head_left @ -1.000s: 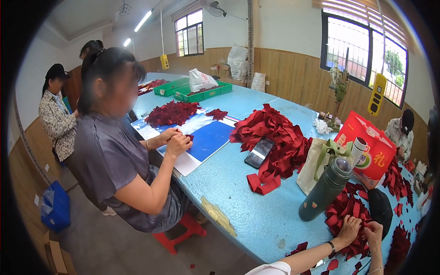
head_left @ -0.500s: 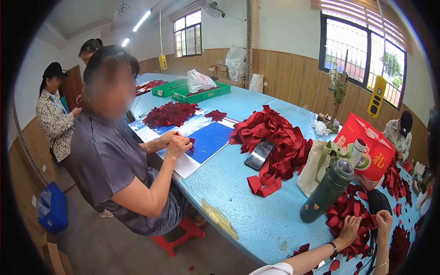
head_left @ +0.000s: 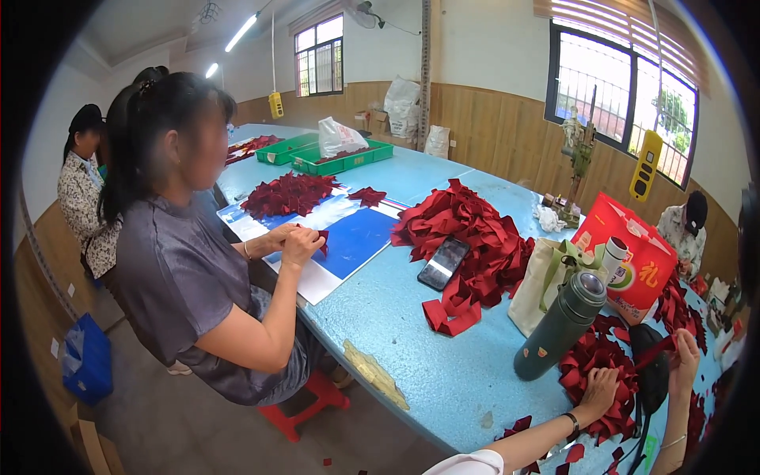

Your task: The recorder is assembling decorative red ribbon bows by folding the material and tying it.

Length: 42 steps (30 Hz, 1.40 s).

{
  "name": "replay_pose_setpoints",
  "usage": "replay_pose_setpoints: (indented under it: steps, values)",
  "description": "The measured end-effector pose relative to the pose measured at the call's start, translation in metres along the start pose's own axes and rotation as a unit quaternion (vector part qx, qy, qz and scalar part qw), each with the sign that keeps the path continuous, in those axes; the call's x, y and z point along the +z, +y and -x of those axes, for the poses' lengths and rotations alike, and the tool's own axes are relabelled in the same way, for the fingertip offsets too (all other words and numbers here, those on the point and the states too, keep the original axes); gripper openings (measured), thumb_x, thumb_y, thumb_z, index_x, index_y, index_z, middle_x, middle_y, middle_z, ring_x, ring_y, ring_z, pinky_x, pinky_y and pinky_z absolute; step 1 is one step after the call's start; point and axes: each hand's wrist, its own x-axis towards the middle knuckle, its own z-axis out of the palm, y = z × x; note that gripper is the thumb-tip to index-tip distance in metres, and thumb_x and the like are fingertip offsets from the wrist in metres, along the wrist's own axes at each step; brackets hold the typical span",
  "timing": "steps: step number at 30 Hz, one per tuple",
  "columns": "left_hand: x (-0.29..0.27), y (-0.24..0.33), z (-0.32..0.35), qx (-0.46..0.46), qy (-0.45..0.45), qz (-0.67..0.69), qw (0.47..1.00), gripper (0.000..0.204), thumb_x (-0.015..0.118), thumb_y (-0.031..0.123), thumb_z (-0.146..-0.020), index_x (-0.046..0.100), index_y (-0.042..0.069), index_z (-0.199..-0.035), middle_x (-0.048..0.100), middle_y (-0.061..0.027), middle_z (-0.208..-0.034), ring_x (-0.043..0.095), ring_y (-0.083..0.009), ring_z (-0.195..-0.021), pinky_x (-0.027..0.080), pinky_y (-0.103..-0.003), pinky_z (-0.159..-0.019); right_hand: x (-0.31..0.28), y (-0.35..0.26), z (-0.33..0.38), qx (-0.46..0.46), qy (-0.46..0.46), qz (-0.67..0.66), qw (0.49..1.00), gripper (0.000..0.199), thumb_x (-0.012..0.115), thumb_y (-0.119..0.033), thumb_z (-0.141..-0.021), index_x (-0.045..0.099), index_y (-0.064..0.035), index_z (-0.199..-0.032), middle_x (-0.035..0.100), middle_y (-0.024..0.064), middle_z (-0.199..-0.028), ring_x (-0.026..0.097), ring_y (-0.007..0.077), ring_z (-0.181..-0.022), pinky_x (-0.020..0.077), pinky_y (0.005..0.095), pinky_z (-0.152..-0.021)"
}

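In the lower right, my left hand (head_left: 599,393), with a dark band on its wrist, presses its bent fingers into a heap of dark-red fabric pieces (head_left: 583,359). Its fingertips are partly hidden among the folds. My right hand (head_left: 683,362) is raised to the right of the heap, thumb and fingers pinched on one end of a red fabric strip (head_left: 655,351). The strip slants down toward the heap near my left fingers. A black pouch-like thing with straps (head_left: 651,380) lies between my hands, partly behind the strip.
A dark green flask (head_left: 558,328), a cream bag (head_left: 532,293) and a red gift bag (head_left: 621,269) stand beyond my hands. Farther left lie a phone (head_left: 443,264) and a larger red fabric heap (head_left: 467,229). A co-worker (head_left: 186,253) handles a red piece at the blue table's (head_left: 443,372) edge.
My right hand has risen away from the heap, drawing the red strip up with it. My left hand stays on the heap. The co-worker's head has turned toward their own hands.
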Motion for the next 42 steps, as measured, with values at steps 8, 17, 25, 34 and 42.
replay_pose_setpoints:
  steps: [8, 17, 25, 34, 42]
  values:
    - [-0.011, -0.002, 0.002, -0.023, -0.054, -0.033, 0.998, 0.027, 0.056, 0.011, -0.08, 0.05, 0.001, -0.105, 0.049, -0.0133, -0.108, 0.044, -0.0291, -0.108, 0.029, -0.042, -0.096, 0.021, -0.043, -0.002, -0.055, -0.021, -0.016, 0.998, 0.022, 0.056, -0.003, -0.085, 0.059, -0.004, -0.106, 0.06, 0.0016, -0.089, 0.057, 0.0086, -0.08, 0.0449, 0.0206, -0.071]
    - [0.0, 0.008, 0.0, 0.0, -0.044, -0.035, 0.998, 0.02, 0.057, 0.01, -0.076, 0.051, 0.003, -0.094, 0.049, -0.0135, -0.1, 0.044, -0.0293, -0.104, 0.03, -0.042, -0.095, 0.024, -0.047, 0.005, -0.158, -0.026, 0.218, 0.963, 0.01, 0.057, -0.004, -0.081, 0.059, -0.0024, -0.09, 0.054, -0.0007, -0.077, 0.051, 0.0064, -0.068, 0.0396, 0.0179, -0.063]
    - [0.018, 0.036, -0.007, 0.017, -0.046, -0.053, 0.997, 0.026, 0.06, 0.007, -0.074, 0.05, 0.002, -0.097, 0.05, -0.0131, -0.102, 0.045, -0.0291, -0.106, 0.031, -0.042, -0.095, -0.023, -0.049, 0.0, -0.058, -0.013, 0.153, 0.986, 0.014, 0.061, -0.013, -0.084, 0.059, -0.0027, -0.075, 0.054, -0.0019, -0.063, 0.049, 0.0048, -0.054, 0.0368, 0.0194, -0.051]
    - [0.046, 0.076, -0.007, 0.033, -0.054, -0.034, 0.997, 0.03, 0.058, 0.001, -0.073, 0.051, 0.001, -0.102, 0.051, -0.0133, -0.105, 0.045, -0.0309, -0.108, 0.031, -0.042, -0.095, -0.07, -0.055, 0.021, -0.025, -0.079, 0.252, 0.964, 0.026, 0.066, -0.016, -0.084, 0.055, -0.0039, -0.063, 0.05, -0.0042, -0.053, 0.043, 0.0024, -0.045, 0.0318, 0.0184, -0.041]
    - [0.06, 0.14, -0.045, -0.008, 0.004, 0.105, 0.994, 0.037, 0.057, 0.001, -0.08, 0.047, 0.002, -0.116, 0.056, -0.0132, -0.099, 0.056, -0.0258, -0.092, 0.044, -0.035, -0.079, -0.129, -0.034, 0.013, 0.026, -0.053, 0.127, 0.99, 0.022, 0.065, -0.016, -0.085, 0.055, -0.0034, -0.069, 0.052, -0.0044, -0.059, 0.046, 0.0016, -0.051, 0.0329, 0.0165, -0.045]
